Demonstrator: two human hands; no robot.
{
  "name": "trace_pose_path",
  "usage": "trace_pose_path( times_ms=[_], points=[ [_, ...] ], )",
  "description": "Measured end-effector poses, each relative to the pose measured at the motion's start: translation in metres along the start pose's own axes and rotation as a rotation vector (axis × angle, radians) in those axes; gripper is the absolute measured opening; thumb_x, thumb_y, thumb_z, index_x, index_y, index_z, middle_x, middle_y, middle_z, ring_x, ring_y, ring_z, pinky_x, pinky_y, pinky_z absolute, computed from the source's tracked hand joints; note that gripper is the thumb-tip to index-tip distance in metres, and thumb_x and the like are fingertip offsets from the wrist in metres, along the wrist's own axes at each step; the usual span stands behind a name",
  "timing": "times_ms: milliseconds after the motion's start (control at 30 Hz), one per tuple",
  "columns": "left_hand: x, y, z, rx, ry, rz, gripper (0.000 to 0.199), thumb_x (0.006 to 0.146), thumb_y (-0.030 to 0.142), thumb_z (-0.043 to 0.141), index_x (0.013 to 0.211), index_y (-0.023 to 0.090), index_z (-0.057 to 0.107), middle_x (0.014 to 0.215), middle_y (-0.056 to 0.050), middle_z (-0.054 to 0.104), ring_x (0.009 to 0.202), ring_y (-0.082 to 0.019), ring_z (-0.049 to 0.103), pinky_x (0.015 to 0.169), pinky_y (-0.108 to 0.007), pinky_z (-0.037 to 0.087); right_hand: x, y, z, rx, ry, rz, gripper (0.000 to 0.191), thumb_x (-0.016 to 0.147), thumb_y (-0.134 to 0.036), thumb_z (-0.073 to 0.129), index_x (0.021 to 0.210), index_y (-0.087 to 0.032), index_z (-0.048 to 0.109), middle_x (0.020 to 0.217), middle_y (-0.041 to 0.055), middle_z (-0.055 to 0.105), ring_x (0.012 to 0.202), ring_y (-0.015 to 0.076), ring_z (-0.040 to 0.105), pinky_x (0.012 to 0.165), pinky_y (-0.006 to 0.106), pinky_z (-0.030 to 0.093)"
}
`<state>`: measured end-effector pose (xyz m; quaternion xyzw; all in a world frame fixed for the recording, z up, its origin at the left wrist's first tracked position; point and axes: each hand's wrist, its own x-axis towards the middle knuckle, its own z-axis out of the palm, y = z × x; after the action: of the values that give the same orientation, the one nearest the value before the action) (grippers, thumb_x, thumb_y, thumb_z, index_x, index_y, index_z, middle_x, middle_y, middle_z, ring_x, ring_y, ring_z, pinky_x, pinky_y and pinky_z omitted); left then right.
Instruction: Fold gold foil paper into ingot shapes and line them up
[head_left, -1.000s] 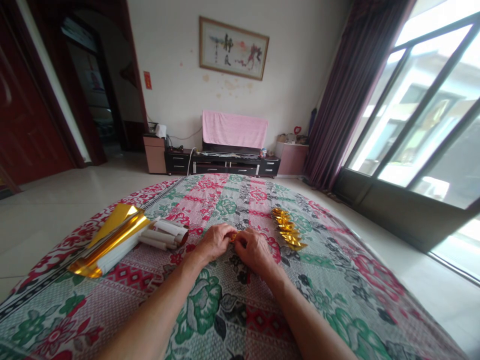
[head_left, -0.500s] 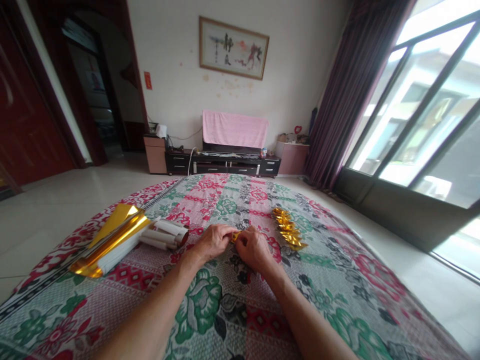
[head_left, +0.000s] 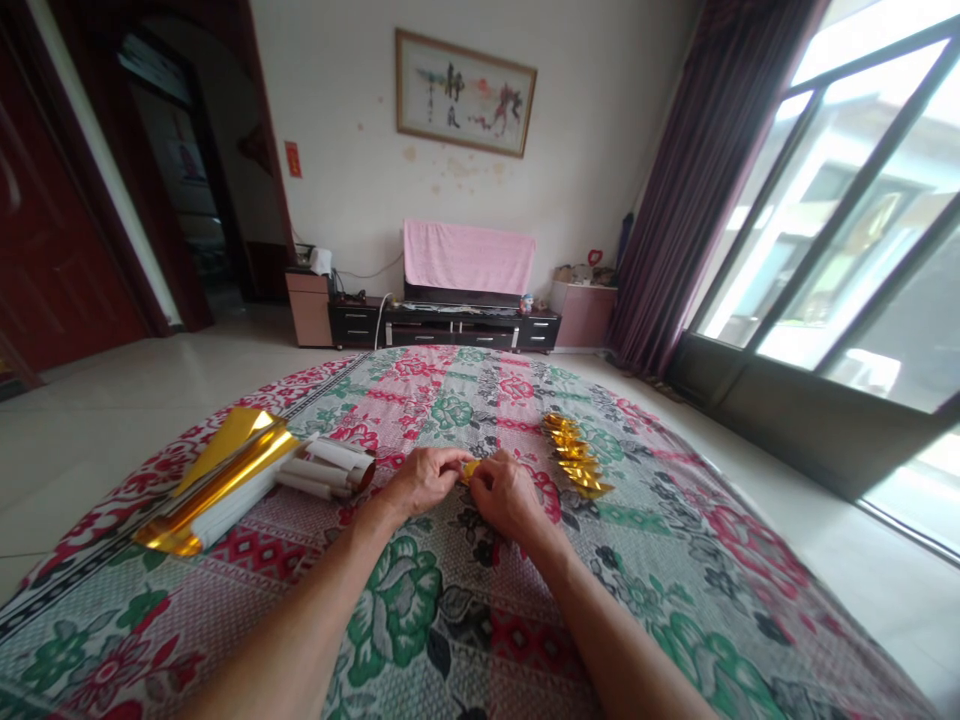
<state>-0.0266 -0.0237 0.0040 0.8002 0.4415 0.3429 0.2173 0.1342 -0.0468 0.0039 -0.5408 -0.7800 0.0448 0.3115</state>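
Observation:
A small piece of gold foil paper (head_left: 469,470) shows between my two hands, low over the middle of the table; most of it is hidden by fingers. My left hand (head_left: 429,480) pinches its left side between thumb and fingertips. On the other side my right hand (head_left: 504,488) is closed on it with curled fingers. To the right lies a row of several folded gold foil pieces (head_left: 576,458), pointed and close together. Gold foil sheets (head_left: 247,470), partly rolled and white on the back, rest on the left, beside several white-backed rolls (head_left: 326,468).
A flowered cloth (head_left: 397,610) in red, green and grey covers the round table. Beyond it stand a low black cabinet (head_left: 427,335) and a pink cloth (head_left: 469,256) draped over something. A purple curtain (head_left: 671,180) and large window are on the right.
Both hands stay in nearly the same place, still holding the gold foil paper, which shows at a slightly different angle. The view has shifted a little.

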Motion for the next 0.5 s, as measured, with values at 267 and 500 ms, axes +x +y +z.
trace_pose_path(
  times_ms=[267, 500],
  points=[
    [-0.0008, 0.0012, -0.0020, 0.038, -0.013, 0.011, 0.040, 0.071, 0.010, 0.047, 0.105, 0.021, 0.066, 0.083, 0.000, 0.071, 0.073, -0.012, 0.064, 0.070, -0.020, 0.048, 0.0001, 0.0015, -0.0010, -0.015, -0.006, -0.033, 0.019, 0.081, -0.019, 0.049, 0.067, -0.017, 0.062, 0.070, 0.0018, 0.056, 0.063, 0.0087, 0.050, 0.059, 0.017, 0.031],
    [-0.0010, 0.0030, -0.0007, 0.083, -0.013, 0.105, 0.047, 0.068, 0.005, 0.044, 0.105, 0.022, 0.066, 0.097, -0.002, 0.070, 0.088, -0.015, 0.064, 0.080, -0.023, 0.047, 0.0002, 0.0013, -0.0029, -0.030, -0.021, -0.014, 0.018, 0.082, -0.021, 0.048, 0.075, -0.018, 0.064, 0.073, 0.0023, 0.058, 0.065, 0.0101, 0.052, 0.061, 0.018, 0.032]
  ],
)
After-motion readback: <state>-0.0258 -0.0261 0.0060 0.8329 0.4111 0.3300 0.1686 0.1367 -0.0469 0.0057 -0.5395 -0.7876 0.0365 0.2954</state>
